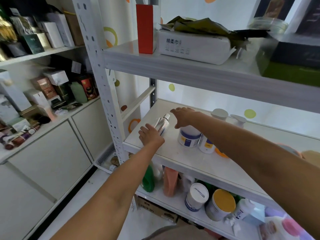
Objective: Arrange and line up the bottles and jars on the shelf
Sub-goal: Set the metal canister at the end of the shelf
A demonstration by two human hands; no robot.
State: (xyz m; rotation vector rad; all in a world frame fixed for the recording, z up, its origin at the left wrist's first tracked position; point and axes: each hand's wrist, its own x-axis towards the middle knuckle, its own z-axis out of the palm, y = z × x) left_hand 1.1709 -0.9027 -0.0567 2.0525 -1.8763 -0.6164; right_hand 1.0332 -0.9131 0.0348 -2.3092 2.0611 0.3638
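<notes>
Far to my left stands a cream cabinet (43, 153) whose open shelves are crowded with small boxes, tins and tubes. Next comes the white perforated metal upright (102, 84) of the rack I am working at.

My left hand (150, 135) rests on the white middle shelf (190, 161) near its front left corner. Its fingers (146, 131) lie loosely curled against the lower end of a clear plastic bottle with a white cap (162, 122); I cannot tell whether they truly grip it. The bottle leans back, its cap pointing towards the wall, well left of the other containers.

My right hand (184, 116) hovers just right of the bottle's cap, fingers spread and released, holding nothing. Below its palm stands a white round jar with a blue and yellow label (188, 138), and touching that jar on the right is a second white labelled jar (206, 146), partly hidden by my forearm. An orange lid (220, 153) peeks out beside it. Farther back on the same shelf stand a white capped jar (220, 114) and a white pump dispenser (239, 119), near each other by the wall.

On the shelf above lie a red carton (144, 28) and a white tissue pack (194, 47). The shelf below holds a green bottle (149, 182), a salmon-pink bottle (170, 182), a white-lidded tin (197, 196) and a yellow-lidded tub (221, 203).
</notes>
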